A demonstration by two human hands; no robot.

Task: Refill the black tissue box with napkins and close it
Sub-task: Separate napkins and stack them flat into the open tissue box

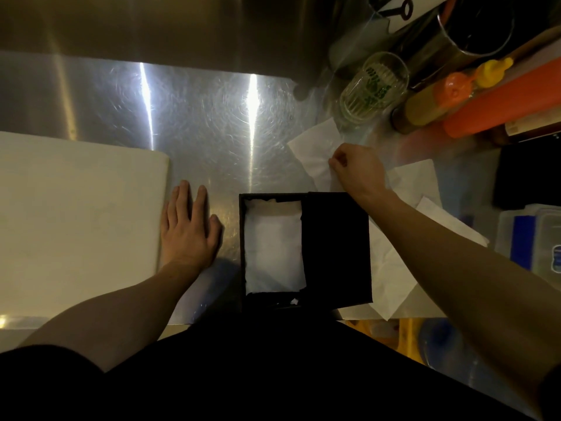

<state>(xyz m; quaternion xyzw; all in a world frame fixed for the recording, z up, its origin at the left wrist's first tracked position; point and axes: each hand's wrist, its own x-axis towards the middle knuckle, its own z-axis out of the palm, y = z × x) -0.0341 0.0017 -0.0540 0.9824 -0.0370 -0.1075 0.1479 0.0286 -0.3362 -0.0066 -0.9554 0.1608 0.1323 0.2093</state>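
Note:
The black tissue box (243,253) stands at the near edge of the steel counter, its black lid (338,250) slid to the right so the left half is uncovered. White napkins (273,253) lie inside the uncovered part. My right hand (356,171) pinches a white napkin (315,147) on the counter just beyond the box. Several more loose napkins (388,275) lie to the right of the box, under my right forearm. My left hand (189,226) rests flat on the counter, fingers straight, left of the box.
A white cutting board (76,214) fills the left side. A glass of toothpicks (375,86), orange and yellow-capped sauce bottles (473,95), a steel canister (473,28) and plastic containers (531,238) crowd the right and back right of the steel counter (212,117).

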